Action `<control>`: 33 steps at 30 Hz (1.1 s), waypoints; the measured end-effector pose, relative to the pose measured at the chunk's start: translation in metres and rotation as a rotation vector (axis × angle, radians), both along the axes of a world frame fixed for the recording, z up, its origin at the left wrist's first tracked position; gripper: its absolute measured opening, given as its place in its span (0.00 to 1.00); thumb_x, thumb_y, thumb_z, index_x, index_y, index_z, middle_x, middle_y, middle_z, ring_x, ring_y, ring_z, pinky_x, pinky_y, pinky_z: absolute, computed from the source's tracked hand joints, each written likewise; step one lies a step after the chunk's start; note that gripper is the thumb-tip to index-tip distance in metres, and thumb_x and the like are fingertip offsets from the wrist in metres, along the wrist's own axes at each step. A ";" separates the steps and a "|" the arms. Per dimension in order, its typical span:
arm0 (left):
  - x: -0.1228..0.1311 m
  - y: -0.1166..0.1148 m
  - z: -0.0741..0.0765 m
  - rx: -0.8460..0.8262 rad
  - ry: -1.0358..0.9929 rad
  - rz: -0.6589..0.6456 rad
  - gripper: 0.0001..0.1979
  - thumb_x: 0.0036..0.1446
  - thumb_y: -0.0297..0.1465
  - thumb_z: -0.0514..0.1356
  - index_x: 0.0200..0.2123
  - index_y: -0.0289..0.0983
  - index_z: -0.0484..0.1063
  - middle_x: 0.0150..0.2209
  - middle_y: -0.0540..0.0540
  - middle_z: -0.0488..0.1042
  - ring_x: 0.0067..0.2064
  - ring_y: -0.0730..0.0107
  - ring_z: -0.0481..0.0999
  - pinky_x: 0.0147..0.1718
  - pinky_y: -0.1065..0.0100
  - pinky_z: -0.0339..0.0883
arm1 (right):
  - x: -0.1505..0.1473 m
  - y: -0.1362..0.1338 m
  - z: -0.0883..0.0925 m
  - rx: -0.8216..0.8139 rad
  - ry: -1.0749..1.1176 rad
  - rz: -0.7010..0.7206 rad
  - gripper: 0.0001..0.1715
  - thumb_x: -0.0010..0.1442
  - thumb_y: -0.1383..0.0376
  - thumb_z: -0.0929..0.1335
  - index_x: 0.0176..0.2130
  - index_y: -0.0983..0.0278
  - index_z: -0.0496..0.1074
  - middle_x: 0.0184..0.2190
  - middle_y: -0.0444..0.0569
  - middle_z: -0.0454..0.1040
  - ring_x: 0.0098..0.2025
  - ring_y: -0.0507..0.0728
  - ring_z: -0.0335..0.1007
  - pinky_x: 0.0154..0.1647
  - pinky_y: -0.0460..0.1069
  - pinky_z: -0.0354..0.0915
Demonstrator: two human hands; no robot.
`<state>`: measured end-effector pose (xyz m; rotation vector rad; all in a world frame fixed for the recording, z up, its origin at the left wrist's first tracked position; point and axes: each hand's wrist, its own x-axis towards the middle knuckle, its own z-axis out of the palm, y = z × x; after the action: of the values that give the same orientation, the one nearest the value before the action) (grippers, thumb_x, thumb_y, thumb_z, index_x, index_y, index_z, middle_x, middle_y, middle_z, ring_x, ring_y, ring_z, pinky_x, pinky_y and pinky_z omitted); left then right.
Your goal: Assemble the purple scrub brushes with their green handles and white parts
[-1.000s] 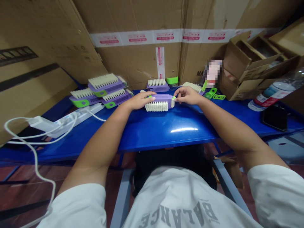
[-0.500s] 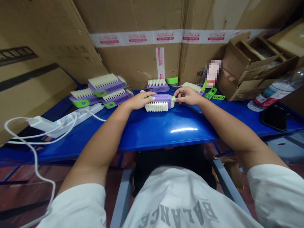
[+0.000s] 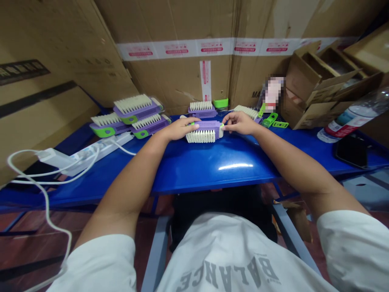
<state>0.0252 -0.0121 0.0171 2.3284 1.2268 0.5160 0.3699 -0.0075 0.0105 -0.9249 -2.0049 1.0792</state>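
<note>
Left hand (image 3: 179, 129) clamping brush (image 3: 209, 126) end, fingers (image 3: 193, 127) closed over it, likely steadying; right hand (image 3: 240, 123) pinching opposite end, probably preventing twist.

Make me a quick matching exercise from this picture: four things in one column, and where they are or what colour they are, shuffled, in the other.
Things
1. held brush
2. power strip
3. plastic bottle
4. loose plastic parts

Place or colour
A. clear, at the far right of the picture
B. bright green, beyond the right hand
C. purple with pale bristles, between the left hand and the right hand
D. white, in the left half of the picture

Right pairs: 1-C, 2-D, 3-A, 4-B
</note>
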 end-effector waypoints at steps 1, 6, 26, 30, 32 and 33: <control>0.000 0.000 0.000 0.001 -0.001 0.000 0.46 0.67 0.67 0.58 0.74 0.43 0.79 0.73 0.38 0.80 0.72 0.34 0.77 0.76 0.40 0.66 | 0.000 0.000 0.000 0.000 -0.003 0.000 0.26 0.50 0.54 0.89 0.38 0.62 0.80 0.20 0.40 0.75 0.23 0.53 0.72 0.26 0.47 0.64; 0.000 0.001 -0.001 -0.001 -0.008 0.001 0.45 0.68 0.66 0.58 0.74 0.42 0.79 0.72 0.38 0.81 0.72 0.33 0.78 0.76 0.40 0.67 | 0.000 -0.001 0.000 0.003 -0.001 0.003 0.27 0.50 0.53 0.89 0.38 0.62 0.79 0.20 0.40 0.75 0.23 0.53 0.72 0.26 0.47 0.63; -0.001 0.004 -0.003 0.015 0.000 0.001 0.46 0.68 0.65 0.57 0.75 0.41 0.78 0.73 0.38 0.80 0.72 0.35 0.78 0.76 0.41 0.66 | -0.003 -0.001 0.003 0.060 0.016 -0.043 0.22 0.48 0.53 0.86 0.36 0.64 0.85 0.23 0.44 0.79 0.25 0.53 0.72 0.27 0.49 0.67; -0.001 0.004 -0.004 0.017 -0.001 0.009 0.46 0.68 0.65 0.58 0.74 0.41 0.79 0.73 0.38 0.80 0.72 0.35 0.78 0.76 0.42 0.66 | -0.005 -0.004 0.005 -0.010 0.018 -0.091 0.20 0.48 0.57 0.87 0.36 0.65 0.86 0.23 0.46 0.80 0.25 0.53 0.72 0.29 0.49 0.72; -0.002 0.004 -0.004 0.014 -0.001 0.016 0.45 0.68 0.65 0.58 0.74 0.42 0.79 0.73 0.38 0.81 0.72 0.35 0.78 0.76 0.41 0.67 | -0.006 -0.005 0.006 -0.030 0.027 -0.103 0.20 0.47 0.58 0.87 0.36 0.66 0.86 0.24 0.47 0.81 0.26 0.53 0.72 0.29 0.49 0.73; -0.002 0.004 -0.003 0.013 0.000 0.019 0.45 0.68 0.66 0.58 0.74 0.42 0.79 0.73 0.38 0.81 0.72 0.35 0.78 0.76 0.41 0.67 | -0.007 -0.005 0.006 -0.028 0.028 -0.104 0.20 0.47 0.59 0.87 0.36 0.66 0.86 0.24 0.48 0.82 0.26 0.53 0.72 0.30 0.49 0.73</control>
<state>0.0235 -0.0085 0.0136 2.3297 1.2508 0.5320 0.3633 -0.0128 0.0163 -1.0115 -1.9015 1.0596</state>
